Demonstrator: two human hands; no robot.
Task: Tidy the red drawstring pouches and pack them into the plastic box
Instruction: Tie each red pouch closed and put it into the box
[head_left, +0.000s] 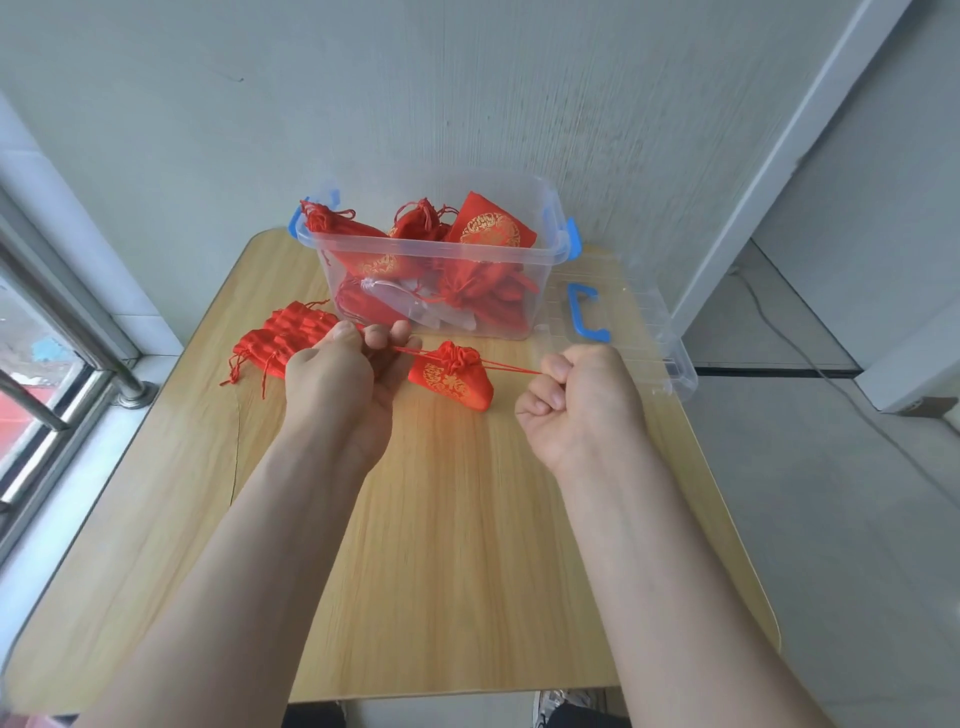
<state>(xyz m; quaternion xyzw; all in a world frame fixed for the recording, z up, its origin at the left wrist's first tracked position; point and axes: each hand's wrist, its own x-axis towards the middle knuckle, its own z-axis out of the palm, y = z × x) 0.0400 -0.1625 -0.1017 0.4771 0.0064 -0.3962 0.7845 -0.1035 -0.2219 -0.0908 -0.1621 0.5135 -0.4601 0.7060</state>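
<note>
A red drawstring pouch (453, 383) with a gold pattern hangs between my hands above the wooden table (447, 545), its mouth gathered tight. My left hand (345, 371) pinches the left end of its red string. My right hand (574, 400), curled into a fist, grips the right end, and the string runs taut. Behind them stands the clear plastic box (540, 260) with blue latches, holding several red pouches. A flat stack of pouches (280, 338) lies on the table left of my left hand, partly hidden by it.
The box's clear lid (639, 332) with a blue handle lies on the table to the right of the box, overhanging the edge. A window frame and metal rail (62, 364) run along the left. A wall stands right behind the box.
</note>
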